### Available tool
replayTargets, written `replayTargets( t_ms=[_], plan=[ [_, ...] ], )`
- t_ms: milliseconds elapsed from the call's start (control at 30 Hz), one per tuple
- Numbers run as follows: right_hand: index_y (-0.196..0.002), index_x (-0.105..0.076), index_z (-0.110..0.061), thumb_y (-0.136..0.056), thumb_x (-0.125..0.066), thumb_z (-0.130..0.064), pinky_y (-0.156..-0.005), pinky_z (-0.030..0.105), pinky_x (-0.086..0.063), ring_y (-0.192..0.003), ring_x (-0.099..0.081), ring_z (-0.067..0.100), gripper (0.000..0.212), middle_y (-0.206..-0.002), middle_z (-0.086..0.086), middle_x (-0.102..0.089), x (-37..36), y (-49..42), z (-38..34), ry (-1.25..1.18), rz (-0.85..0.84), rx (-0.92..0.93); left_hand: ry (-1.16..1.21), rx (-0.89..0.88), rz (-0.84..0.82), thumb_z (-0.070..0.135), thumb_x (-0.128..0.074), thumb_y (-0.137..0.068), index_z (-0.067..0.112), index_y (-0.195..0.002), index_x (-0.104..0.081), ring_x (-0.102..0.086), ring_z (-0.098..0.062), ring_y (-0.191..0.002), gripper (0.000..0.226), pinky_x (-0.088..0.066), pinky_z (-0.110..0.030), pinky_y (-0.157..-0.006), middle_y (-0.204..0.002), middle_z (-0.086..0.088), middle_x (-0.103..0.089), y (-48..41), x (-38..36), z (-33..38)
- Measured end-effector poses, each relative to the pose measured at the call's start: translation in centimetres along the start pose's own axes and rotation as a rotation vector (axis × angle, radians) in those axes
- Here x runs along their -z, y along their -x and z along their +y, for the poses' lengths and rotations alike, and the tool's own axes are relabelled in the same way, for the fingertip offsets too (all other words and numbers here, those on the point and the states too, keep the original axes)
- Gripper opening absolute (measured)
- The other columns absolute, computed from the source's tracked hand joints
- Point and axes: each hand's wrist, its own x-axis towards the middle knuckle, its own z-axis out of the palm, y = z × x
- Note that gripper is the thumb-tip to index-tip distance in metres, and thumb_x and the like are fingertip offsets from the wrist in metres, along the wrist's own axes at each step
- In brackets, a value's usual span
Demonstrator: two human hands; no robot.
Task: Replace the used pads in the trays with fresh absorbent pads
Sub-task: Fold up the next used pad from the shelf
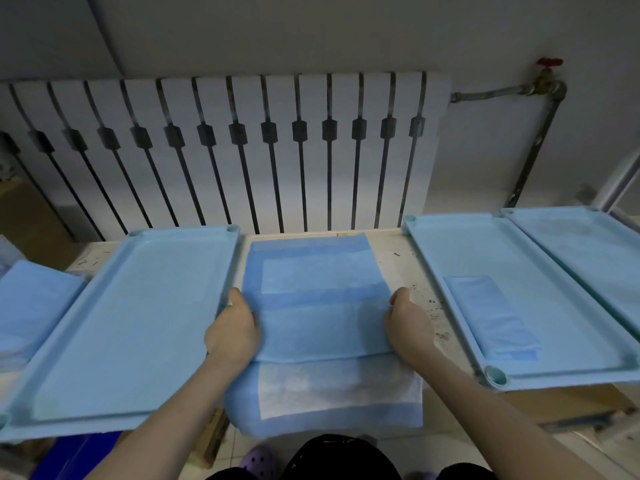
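A blue absorbent pad (318, 299) lies partly unfolded on the white ledge between two light-blue trays. My left hand (233, 329) grips its left edge and my right hand (408, 323) pinches its right edge. The pad's near part, white in the middle, hangs over the ledge's front. The left tray (131, 323) holds nothing. The right tray (512, 299) holds a folded blue pad (491, 317). A third tray (588, 258) lies at the far right, partly out of frame.
A stack of folded blue pads (31, 306) sits at the far left. A white radiator (242, 150) stands behind the ledge, with a pipe and red valve (549, 76) at the right. Dark crumbs dot the ledge (401, 258) near the right tray.
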Motion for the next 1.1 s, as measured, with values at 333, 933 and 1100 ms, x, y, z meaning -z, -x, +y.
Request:
replayTargets(
  t_ms=[333, 933, 1100],
  plan=[
    [-0.092, -0.059, -0.008, -0.063, -0.071, -0.007, -0.050, 0.029, -0.043, -0.070, -0.060, 0.028, 0.031, -0.085, 0.008, -0.060, -1.4, 0.6, -1.5, 0.250, 0.358, 0.351, -0.196, -0.467, 0.160, 0.008, -0.069, -0.058, 0.004, -0.117, -0.057, -0.063, -0.034, -0.078, 0.061, -0.050, -0.037, -0.065, -0.096, -0.014, -0.059, 1.6, -0.5, 2.0],
    [-0.152, -0.001, -0.014, -0.095, -0.010, -0.058, -0.116, 0.054, -0.003, -0.147, 0.006, 0.019, 0.073, -0.160, 0.000, 0.003, -2.0, -0.3, 0.6, 0.336, -0.231, 0.121, -0.067, -0.106, -0.316, 0.054, -0.019, -0.097, 0.026, -0.153, -0.004, 0.004, -0.017, -0.148, 0.064, -0.004, -0.046, -0.117, -0.161, 0.001, 0.002, 1.1, -3.1, -0.2],
    [-0.151, 0.001, -0.010, -0.099, -0.017, -0.044, -0.115, 0.055, -0.003, -0.147, 0.008, 0.021, 0.065, -0.160, 0.006, 0.005, -1.2, 0.4, -0.1, 0.380, -0.150, 0.216, -0.095, -0.285, -0.187, 0.058, -0.007, -0.087, 0.015, -0.151, -0.015, -0.005, -0.022, -0.147, 0.078, -0.012, -0.046, -0.116, -0.159, -0.004, -0.012, 1.9, -2.3, 1.0]
  ],
)
